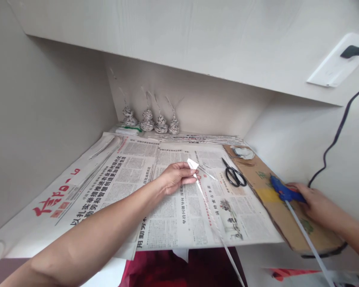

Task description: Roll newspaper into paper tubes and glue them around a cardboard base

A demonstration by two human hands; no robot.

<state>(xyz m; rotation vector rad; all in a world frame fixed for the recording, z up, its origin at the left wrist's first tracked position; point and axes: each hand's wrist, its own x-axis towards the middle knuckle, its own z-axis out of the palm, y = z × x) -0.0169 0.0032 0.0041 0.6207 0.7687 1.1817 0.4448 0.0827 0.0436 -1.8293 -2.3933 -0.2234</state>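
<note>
My left hand (179, 177) pinches a thin rolled paper tube (214, 225) near its flared white end, above the newspaper. The tube slants down past the table's front edge. A thin clear or shiny strip sticks out to the right of these fingers; I cannot make out what it is. At the right, my right hand (315, 203) is wrapped round the handle of a blue glue gun (279, 188). A long whitish glue stick (306, 235) runs from the gun towards the lower right. Under the gun lies a piece of cardboard (265, 175).
Black-handled scissors (235, 176) lie on the newspaper (167, 223) between my hands. Several woven paper gourd shapes (148, 120) stand at the back wall, beside a bundle of paper tubes (197, 139). A black cord (332, 145) hangs from the wall socket (332, 65).
</note>
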